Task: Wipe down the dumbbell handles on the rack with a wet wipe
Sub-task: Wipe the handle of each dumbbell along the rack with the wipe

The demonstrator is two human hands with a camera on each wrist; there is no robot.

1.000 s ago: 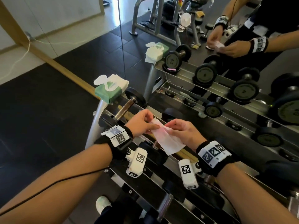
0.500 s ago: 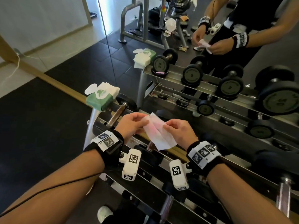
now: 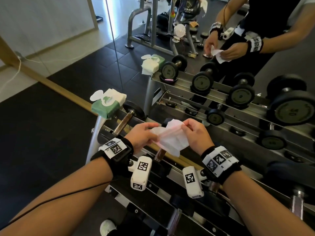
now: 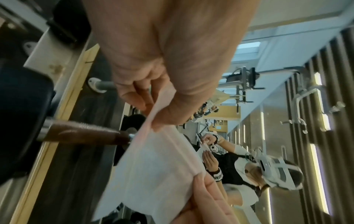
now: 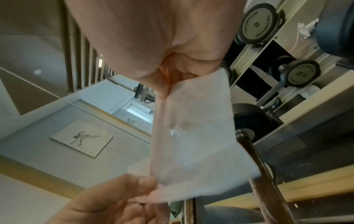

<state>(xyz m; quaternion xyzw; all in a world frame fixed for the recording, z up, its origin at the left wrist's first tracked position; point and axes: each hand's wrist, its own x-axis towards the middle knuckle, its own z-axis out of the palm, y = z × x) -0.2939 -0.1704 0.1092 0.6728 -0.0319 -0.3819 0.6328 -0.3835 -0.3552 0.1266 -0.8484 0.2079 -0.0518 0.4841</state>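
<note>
Both hands hold a white wet wipe (image 3: 172, 137) in the air above the dumbbell rack (image 3: 102, 132). My left hand (image 3: 144, 133) pinches its left edge and my right hand (image 3: 196, 133) pinches its upper right edge. The sheet (image 4: 159, 171) hangs stretched and creased between them, clear of the metal. A brown rusty dumbbell handle (image 3: 123, 122) lies just left of the left hand; another handle (image 3: 161, 154) shows under the wipe. In the right wrist view the wipe (image 5: 195, 136) hangs in front of a brown handle (image 5: 268, 178).
A green wet-wipe pack (image 3: 108, 104) with its flap open sits on the rack's left end. A mirror behind the rack reflects dumbbells (image 3: 242, 94) and a person holding a wipe (image 3: 219, 55). More handles (image 3: 297, 203) lie on the rack's lower right. Dark floor (image 3: 42, 133) to the left.
The hands have spread the wipe wider between them and turned it flatter, the right hand pinching higher on it. The view has shifted slightly; the hands stay above the rack.
</note>
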